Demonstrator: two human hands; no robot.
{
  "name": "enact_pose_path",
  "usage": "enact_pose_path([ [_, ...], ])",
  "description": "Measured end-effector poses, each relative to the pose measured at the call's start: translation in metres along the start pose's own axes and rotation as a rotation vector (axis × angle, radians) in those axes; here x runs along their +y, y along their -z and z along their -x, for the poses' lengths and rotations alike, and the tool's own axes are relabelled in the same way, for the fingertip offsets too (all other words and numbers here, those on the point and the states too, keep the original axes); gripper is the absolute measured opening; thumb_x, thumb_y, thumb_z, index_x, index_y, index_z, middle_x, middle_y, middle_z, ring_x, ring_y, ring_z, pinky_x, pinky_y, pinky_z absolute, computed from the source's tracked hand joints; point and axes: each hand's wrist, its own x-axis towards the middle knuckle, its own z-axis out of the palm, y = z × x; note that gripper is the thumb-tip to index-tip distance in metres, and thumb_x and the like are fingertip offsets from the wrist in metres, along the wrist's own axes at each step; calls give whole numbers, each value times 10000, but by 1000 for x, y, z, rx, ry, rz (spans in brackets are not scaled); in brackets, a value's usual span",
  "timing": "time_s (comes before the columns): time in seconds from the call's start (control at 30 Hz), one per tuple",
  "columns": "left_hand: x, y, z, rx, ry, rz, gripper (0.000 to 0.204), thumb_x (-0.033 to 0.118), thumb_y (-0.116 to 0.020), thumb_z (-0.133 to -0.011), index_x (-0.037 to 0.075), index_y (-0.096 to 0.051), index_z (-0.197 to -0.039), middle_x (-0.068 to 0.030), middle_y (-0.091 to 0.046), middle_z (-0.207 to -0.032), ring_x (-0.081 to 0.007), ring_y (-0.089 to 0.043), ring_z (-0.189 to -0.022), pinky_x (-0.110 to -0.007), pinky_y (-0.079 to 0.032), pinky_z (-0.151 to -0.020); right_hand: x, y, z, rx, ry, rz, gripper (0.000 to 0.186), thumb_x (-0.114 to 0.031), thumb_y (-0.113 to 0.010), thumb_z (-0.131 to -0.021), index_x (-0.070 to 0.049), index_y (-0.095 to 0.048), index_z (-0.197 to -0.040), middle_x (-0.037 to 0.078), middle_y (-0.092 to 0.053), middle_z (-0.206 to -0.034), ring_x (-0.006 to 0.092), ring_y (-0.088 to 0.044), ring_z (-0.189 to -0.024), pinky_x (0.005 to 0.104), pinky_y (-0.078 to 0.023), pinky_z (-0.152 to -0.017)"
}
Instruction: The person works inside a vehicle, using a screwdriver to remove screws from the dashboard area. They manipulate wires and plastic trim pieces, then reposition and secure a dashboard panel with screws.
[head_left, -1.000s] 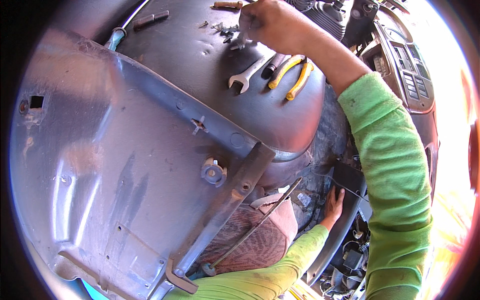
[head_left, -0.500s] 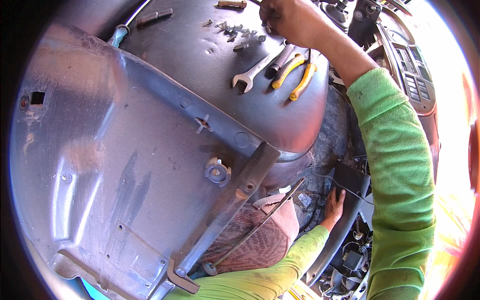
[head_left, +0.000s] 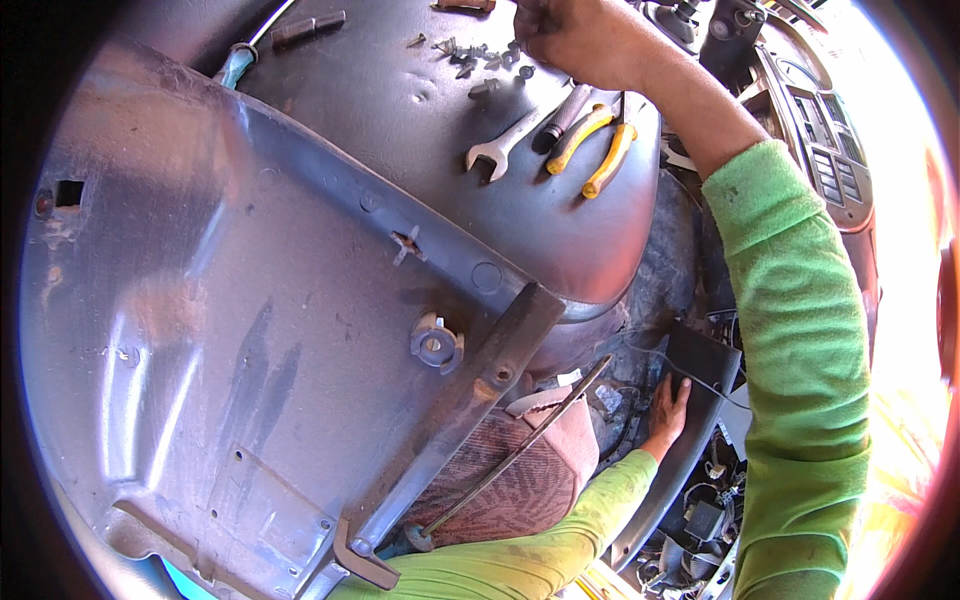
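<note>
My right hand (head_left: pixel 585 45) is at the top over a black padded surface (head_left: pixel 380 120), fingers curled down beside a scatter of small dark screws and clips (head_left: pixel 480 58). Whatever its fingertips may hold is hidden. Close below it lie an open-end wrench (head_left: pixel 492 155), a tool with a dark ribbed handle (head_left: pixel 566 118) and pliers with yellow handles (head_left: pixel 607 158). Lower right, my left hand (head_left: pixel 668 412) lies against a long black trim panel (head_left: pixel 690 420), its visible fingers stretched out and the thumb apart. A thin wire (head_left: pixel 695 376) crosses the panel just above it.
A large grey metal panel (head_left: pixel 290 350) fills the left. A screwdriver with a long shaft (head_left: pixel 520 445) slants across a reddish cloth (head_left: pixel 470 470). Exposed wiring (head_left: pixel 705 515) lies lower right, a vented dashboard (head_left: pixel 828 165) upper right. A socket (head_left: pixel 308 30) and blue-handled screwdriver (head_left: pixel 238 65) are upper left.
My right hand has shifted slightly left, closer to the small fasteners. My left hand stays in place against the black panel.
</note>
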Motion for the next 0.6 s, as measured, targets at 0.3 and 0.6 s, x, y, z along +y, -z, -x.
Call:
enact_pose_path([
  [0.3, 2, 1, 1, 0, 5, -7, 923, 731, -400, -1003, 29, -348, -1600, -268, -341, -1634, -403, -309, -1528, -462, -229, -1260, -7, 0, 2, 43, 40, -83, 107, -84, -650, -819, -14, -721, -858, 244, -711, -837, 414, -716, -842, 477, -562, -773],
  [0.6, -1, -1, 0, 14, 10, -13, 896, 703, -424, -1011, 30, -354, -1598, -267, -356, -1625, -398, -320, -1523, -459, -242, -1256, -8, 3, 2, 41, 42, -83, 120, -85, -656, -822, -24, -738, -885, 231, -721, -871, 394, -723, -876, 450, -574, -778],
])
